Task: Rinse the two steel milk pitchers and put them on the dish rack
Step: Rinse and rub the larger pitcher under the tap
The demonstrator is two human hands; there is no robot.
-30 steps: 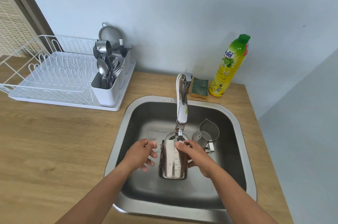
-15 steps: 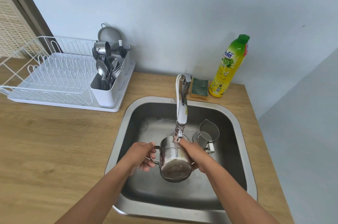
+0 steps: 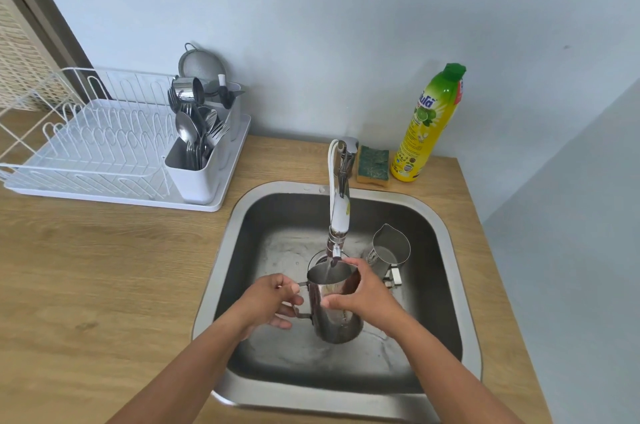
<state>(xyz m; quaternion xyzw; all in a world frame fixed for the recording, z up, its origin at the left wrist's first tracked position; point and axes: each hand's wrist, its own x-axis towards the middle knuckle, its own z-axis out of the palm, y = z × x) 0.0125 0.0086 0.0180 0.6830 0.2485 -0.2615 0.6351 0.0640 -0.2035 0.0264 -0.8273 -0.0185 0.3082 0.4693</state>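
I hold a steel milk pitcher [image 3: 334, 316] upright over the steel sink [image 3: 450, 285], its mouth under the tap [image 3: 338, 215], and water runs into it. My left hand [image 3: 273, 302] grips its handle. My right hand [image 3: 363, 295] wraps around its body and rim. A second, smaller steel pitcher [image 3: 389, 250] stands upright in the sink to the right, apart from both hands. The white dish rack [image 3: 86, 146] sits on the counter at the left.
A white cutlery holder [image 3: 197, 174] with spoons, forks and a strainer stands at the rack's right end. A green sponge [image 3: 373, 165] and a yellow dish soap bottle [image 3: 429, 122] stand behind the sink. Wooden counter [image 3: 104, 267] surrounds the sink.
The pitcher was tilted with its base toward me half a second ago; it now stands upright with its mouth under the running water. Both hands kept hold.
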